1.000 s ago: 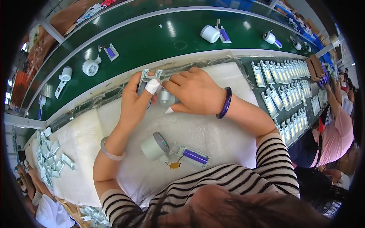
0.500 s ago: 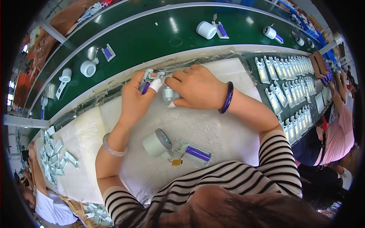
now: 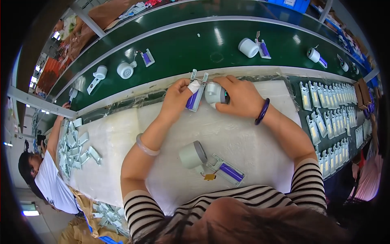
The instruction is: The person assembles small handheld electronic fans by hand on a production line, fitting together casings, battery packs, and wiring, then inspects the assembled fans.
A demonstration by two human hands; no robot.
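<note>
The left hand [image 3: 179,95] has its grip closed on a frame [image 3: 195,97] above the mat's [image 3: 243,134] far part; the frame carries a purple cell. The right hand [image 3: 239,95] has its grip spread to the width of a cup [image 3: 213,92] and curled round it, just right of the frame, also over the mat's far part.

Thin wires seem to join frame and cup; if the hands part too far, they could tear loose. The round cup could slip from the curled fingers and drop onto the mat. If the cell is not fixed, which I cannot tell, tilting the frame could spill it. A second cup [image 3: 191,155], second frame [image 3: 233,171] and small board [image 3: 210,177] lie on the mat's near half, where a careless sleeve could drag their wires.

Pale plates [image 3: 75,144] are heaped on the mat's left end. Right of the mat, a green surface [image 3: 352,146] bears rows of frames [image 3: 325,97]. Beyond its far edge runs a green belt [image 3: 183,53] with more cups and frames. One co-worker [image 3: 53,179] in white is left of the mat; another in pink [image 3: 369,175] is far to its right.
</note>
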